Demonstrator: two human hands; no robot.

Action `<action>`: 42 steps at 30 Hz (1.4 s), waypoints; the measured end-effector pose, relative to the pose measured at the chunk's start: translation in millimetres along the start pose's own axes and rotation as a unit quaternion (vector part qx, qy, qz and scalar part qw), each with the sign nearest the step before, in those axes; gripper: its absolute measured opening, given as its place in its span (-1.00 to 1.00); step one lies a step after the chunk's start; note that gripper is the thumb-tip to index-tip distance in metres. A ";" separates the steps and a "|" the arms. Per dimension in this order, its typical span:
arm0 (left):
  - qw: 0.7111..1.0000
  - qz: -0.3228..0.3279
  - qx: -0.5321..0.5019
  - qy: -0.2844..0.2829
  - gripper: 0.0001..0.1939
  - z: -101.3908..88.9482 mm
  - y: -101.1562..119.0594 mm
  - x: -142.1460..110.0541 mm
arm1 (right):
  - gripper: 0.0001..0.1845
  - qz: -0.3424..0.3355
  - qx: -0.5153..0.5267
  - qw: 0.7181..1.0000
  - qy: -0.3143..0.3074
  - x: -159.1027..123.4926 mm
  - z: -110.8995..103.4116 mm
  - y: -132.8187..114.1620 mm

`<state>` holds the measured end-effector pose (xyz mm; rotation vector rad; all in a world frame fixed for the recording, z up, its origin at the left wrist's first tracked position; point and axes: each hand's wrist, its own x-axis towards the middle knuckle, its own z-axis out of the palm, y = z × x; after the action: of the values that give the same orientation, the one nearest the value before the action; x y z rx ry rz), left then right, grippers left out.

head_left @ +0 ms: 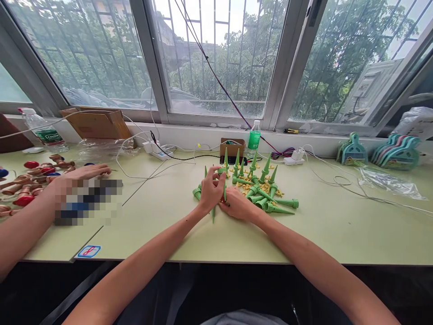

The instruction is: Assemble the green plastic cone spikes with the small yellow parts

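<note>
Left of the spike pile [266, 193], my curled left hand [212, 187] grips one green spike [225, 192]; curled right hand's [237, 203] hold unclear; bumping could scatter the pile.

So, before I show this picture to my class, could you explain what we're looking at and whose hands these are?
There is no machine: one camera, worn on a person's head, looks forward and down at the work. The wearer's left hand holds a green piece; the wearer's right hand is close against it, its grip hard to see. Mostly to their right, on the pale table, are green spikes, some upright, and small yellow parts. The hand at far left is another person's, near some wooden pieces, partly red and blue.
</note>
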<state>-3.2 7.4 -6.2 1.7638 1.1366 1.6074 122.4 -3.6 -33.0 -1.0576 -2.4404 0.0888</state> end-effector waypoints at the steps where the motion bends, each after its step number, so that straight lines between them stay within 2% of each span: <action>1: 1.000 0.000 -0.001 -0.002 -0.69 -0.1 0.2 -0.2 | -0.83 0.000 0.003 1.000 0.001 0.0 0.3 0.1; 4: 1.000 -0.003 -0.012 -0.006 -0.68 0.1 1.5 -1.0 | -0.85 -0.002 0.017 1.000 0.017 0.3 1.1 0.8; 7: 1.000 -0.010 -0.027 -0.004 -0.67 0.6 2.4 -1.3 | -0.85 0.011 0.044 0.997 0.059 0.6 0.9 1.9; 15: 0.998 -0.031 -0.032 0.040 -0.70 -2.2 2.9 2.6 | -0.97 0.051 0.130 0.978 0.153 1.6 -4.4 9.5; 23: 0.999 -0.028 -0.017 0.007 -0.73 -0.3 6.6 -1.0 | -0.95 0.080 0.177 0.951 0.240 3.5 -9.7 16.0; 35: 0.999 -0.045 -0.011 -0.015 -0.73 0.8 3.3 -2.2 | -0.86 0.084 0.169 0.908 0.374 1.9 -19.8 4.6; 42: 0.997 -0.035 0.008 -0.066 -0.77 2.4 2.7 -4.9 | -0.89 0.085 0.188 0.891 0.405 1.0 -20.1 0.2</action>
<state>0.0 2.3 -7.1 1.7917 1.1383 1.4217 131.0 -5.3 -14.8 -0.8835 -1.5001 0.1368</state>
